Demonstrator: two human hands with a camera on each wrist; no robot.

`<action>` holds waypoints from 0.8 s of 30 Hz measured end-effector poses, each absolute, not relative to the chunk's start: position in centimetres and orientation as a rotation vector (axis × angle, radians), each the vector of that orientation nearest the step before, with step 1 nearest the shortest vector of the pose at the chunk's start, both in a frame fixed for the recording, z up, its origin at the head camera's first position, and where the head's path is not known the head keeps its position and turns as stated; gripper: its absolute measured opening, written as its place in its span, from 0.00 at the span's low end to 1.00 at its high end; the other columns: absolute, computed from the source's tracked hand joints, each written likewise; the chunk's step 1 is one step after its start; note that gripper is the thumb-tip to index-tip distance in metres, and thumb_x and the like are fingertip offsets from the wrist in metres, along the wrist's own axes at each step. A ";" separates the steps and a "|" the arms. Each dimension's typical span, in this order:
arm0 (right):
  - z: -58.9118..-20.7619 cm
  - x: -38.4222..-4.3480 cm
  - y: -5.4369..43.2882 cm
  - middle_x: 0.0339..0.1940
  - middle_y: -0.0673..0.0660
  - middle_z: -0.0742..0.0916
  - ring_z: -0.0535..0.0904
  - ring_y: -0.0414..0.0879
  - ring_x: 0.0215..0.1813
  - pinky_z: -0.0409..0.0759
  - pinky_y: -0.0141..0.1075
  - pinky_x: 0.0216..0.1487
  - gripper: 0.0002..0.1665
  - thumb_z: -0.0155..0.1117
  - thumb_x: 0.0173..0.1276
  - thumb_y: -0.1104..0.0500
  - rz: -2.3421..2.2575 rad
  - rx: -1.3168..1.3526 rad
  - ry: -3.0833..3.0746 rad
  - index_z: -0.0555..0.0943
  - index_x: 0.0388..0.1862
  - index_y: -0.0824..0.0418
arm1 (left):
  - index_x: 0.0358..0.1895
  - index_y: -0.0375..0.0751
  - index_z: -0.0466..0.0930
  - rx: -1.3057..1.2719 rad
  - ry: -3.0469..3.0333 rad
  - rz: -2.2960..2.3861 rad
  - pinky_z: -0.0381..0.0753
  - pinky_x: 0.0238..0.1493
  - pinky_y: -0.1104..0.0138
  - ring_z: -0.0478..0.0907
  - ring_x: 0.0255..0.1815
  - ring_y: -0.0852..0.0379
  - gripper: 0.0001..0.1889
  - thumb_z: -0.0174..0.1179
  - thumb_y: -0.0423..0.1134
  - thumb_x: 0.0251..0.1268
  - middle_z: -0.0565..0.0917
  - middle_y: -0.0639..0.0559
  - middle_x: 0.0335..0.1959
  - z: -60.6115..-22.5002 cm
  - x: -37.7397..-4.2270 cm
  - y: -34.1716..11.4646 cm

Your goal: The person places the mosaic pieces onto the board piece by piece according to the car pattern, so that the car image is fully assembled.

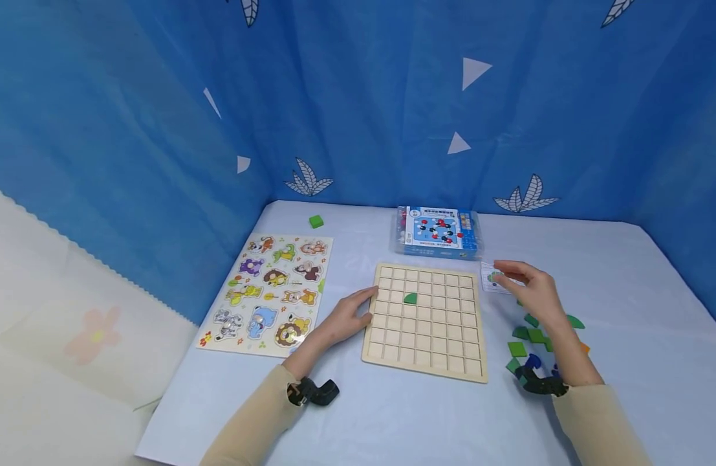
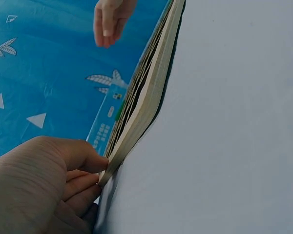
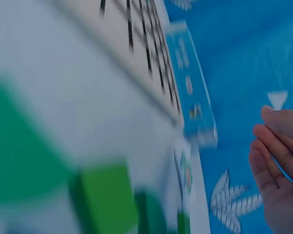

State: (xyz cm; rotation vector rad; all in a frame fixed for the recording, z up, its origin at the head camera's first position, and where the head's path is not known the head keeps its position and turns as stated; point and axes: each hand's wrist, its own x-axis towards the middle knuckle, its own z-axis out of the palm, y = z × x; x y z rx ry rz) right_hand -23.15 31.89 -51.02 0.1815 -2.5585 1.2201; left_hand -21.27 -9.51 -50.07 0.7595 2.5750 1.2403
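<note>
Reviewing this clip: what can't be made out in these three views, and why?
Head: part of the printed card, covered by the right hand.
Head: part of the orange piece, behind the right forearm.
Head: fine lettering on the boxed set, too small.
Left wrist: the grid board's squares, seen nearly edge-on.
Right wrist: the nearest green piece's full outline, blurred and cut off by the left edge.

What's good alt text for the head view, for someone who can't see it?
A person's left hand touches the edge of a wooden grid board holding one green piece, while the right hand hovers by a small card. An animal puzzle lies to the left, a blue box behind the board, and loose pieces, mostly green, near the right hand.
</note>
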 end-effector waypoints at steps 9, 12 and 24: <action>-47.7 -18.1 33.7 0.58 0.66 0.77 0.71 0.64 0.58 0.74 0.57 0.55 0.28 0.59 0.68 0.47 1.144 -0.135 -2.754 0.75 0.60 0.64 | 0.71 0.36 0.60 0.738 2.586 1.246 0.57 0.70 0.62 0.57 0.71 0.50 0.31 0.55 0.30 0.62 0.63 0.43 0.69 -50.2 -21.2 -10.0; -47.4 -17.4 33.6 0.59 0.69 0.77 0.70 0.66 0.59 0.71 0.62 0.54 0.29 0.58 0.69 0.48 1.147 -0.140 -2.783 0.74 0.61 0.67 | 0.71 0.36 0.60 0.748 2.579 1.256 0.57 0.70 0.62 0.57 0.71 0.50 0.31 0.55 0.30 0.63 0.64 0.43 0.69 -50.1 -21.3 -9.9; -49.4 -17.0 33.9 0.51 0.71 0.80 0.75 0.68 0.52 0.76 0.59 0.48 0.21 0.63 0.65 0.61 0.912 -0.047 -2.790 0.77 0.55 0.70 | 0.71 0.36 0.60 0.753 2.564 1.261 0.57 0.70 0.62 0.57 0.71 0.51 0.31 0.55 0.30 0.64 0.63 0.44 0.70 -50.0 -21.3 -9.6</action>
